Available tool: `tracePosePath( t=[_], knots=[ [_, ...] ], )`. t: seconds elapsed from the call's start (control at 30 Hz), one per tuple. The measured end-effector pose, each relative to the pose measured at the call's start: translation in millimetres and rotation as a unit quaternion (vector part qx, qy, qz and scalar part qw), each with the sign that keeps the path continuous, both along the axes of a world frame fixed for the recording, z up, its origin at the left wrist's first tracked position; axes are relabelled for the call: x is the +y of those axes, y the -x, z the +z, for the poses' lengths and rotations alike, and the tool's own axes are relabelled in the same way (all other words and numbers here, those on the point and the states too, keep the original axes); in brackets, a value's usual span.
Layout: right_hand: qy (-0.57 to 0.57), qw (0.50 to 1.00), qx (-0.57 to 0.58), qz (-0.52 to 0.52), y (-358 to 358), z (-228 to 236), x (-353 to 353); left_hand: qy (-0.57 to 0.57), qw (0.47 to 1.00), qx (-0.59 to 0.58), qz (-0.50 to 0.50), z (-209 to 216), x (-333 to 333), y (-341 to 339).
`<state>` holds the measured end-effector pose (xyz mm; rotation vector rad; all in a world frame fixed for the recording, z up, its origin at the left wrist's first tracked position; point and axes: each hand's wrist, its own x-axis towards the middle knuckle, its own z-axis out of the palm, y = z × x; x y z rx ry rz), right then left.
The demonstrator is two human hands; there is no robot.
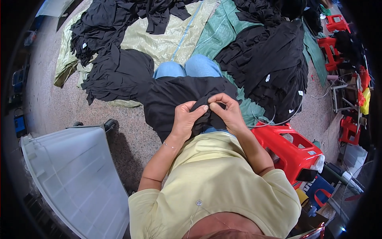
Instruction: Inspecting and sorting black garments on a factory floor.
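- The left hand (186, 117) and right hand (227, 113) meet fingertip to fingertip, each pinching shut on a bunched fold of the black garment (175, 97) draped over the lap.
- Beyond the fingers, black garment piles (270, 59) lie on the tarpaulin (175, 40); which are finished cannot be told.
- A red stool (288, 149) stands just right of the right hand.

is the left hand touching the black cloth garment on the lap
Touching. The head view shows the left hand pinching a fold of the black cloth garment between thumb and fingers.
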<state>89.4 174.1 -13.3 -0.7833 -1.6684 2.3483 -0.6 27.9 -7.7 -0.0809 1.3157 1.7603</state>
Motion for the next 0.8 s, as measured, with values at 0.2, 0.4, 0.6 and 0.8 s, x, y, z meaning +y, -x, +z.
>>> tracePosePath(
  t=[0.2,0.4,0.6,0.8],
  knots=[
    [-0.403,0.879,0.001,0.257,-7.6,51.7,17.7,0.061,0.820,0.557,-0.117,30.8,-2.9,22.0],
    [-0.324,0.908,0.249,0.095,-56.4,171.7,78.0,0.077,0.682,0.642,-0.342,67.9,-26.2,39.0],
    [-0.392,0.878,0.270,-0.057,-50.7,205.3,105.7,-0.016,0.721,0.444,-0.532,42.9,-50.6,23.5],
    [-0.402,0.876,0.244,-0.111,37.9,211.7,111.1,0.352,0.451,0.793,-0.211,120.9,-80.4,210.8]
  ],
)
